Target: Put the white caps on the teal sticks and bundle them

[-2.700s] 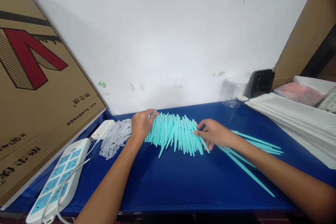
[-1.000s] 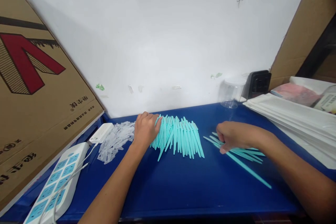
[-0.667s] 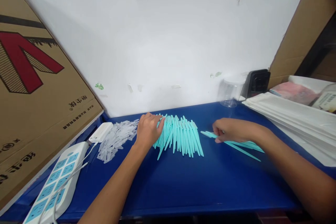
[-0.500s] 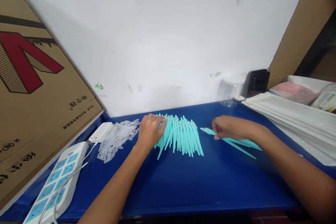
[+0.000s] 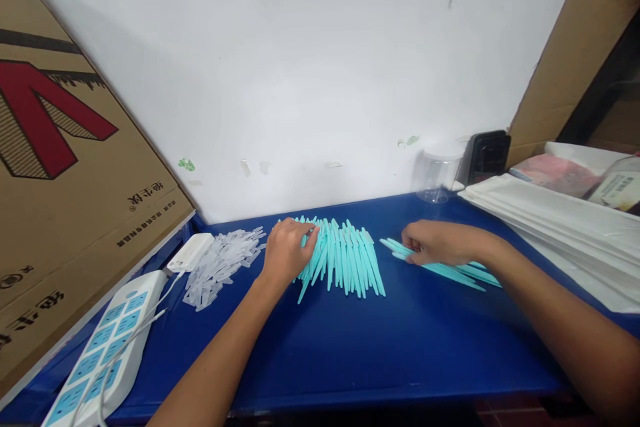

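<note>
Dozens of turquoise sticks lie side by side at the centre of the frame, on a blue worktop. The left hand arches over the row's left end, back upward, thumb apart from the curled fingers; whether they grip anything I cannot tell. Right of centre, the right hand, wrist bent, pinches a few loose sticks between thumb and fingers. Translucent pieces lie heaped left of centre, near a power strip at lower left.
</note>
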`<state>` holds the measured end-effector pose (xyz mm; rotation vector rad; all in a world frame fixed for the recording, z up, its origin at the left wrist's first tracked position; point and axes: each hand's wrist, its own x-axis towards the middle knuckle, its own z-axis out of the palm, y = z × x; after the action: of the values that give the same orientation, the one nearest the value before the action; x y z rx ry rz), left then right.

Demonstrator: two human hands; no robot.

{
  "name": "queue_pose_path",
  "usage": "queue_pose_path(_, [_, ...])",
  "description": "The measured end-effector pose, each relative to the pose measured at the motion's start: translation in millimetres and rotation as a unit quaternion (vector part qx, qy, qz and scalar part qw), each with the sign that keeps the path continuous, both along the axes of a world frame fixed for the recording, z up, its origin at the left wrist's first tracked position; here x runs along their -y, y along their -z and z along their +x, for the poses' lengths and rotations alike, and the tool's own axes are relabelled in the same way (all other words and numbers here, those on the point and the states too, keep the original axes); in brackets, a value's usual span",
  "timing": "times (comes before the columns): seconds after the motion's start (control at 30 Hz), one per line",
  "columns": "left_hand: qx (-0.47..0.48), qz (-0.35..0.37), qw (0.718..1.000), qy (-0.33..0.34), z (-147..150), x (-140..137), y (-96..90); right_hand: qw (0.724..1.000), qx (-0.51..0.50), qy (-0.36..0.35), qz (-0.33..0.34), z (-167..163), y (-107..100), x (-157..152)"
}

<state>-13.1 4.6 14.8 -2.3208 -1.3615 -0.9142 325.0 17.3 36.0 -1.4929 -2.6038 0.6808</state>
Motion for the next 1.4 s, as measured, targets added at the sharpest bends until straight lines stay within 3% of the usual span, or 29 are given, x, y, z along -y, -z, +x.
queue_pose_path(0.17, [0.155,-0.117,0.977,0.092,18,14,-5.8,0.991,-0.118,-0.045,-0.052,-10,-32,10])
queue_pose_path(0.3, [0.284,-0.261,0.908,0.163,43,35,-7.6,0.962,-0.244,-0.082,-0.092,-27,-41,20])
queue_pose_path(0.4, [0.333,-0.315,0.867,0.198,59,48,-5.3,0.942,-0.299,-0.091,-0.12,-40,-35,24])
queue_pose_path(0.67, [0.442,-0.302,0.825,0.182,60,50,2.0,0.921,-0.354,-0.077,-0.143,-60,-20,30])
queue_pose_path(0.8, [0.449,-0.289,0.823,0.193,59,49,1.1,0.921,-0.357,-0.059,-0.143,-64,-15,32])
queue_pose_path(0.9, [0.451,-0.302,0.817,0.194,60,49,-2.1,0.918,-0.362,-0.056,-0.152,-66,-12,30])
queue_pose_path(1.13, [0.5,-0.336,0.774,0.195,58,43,-9.9,0.908,-0.381,-0.068,-0.163,-67,-7,27])
queue_pose_path(1.4, [0.523,-0.339,0.754,0.209,56,37,4.2,0.9,-0.395,-0.055,-0.173,-72,2,29])
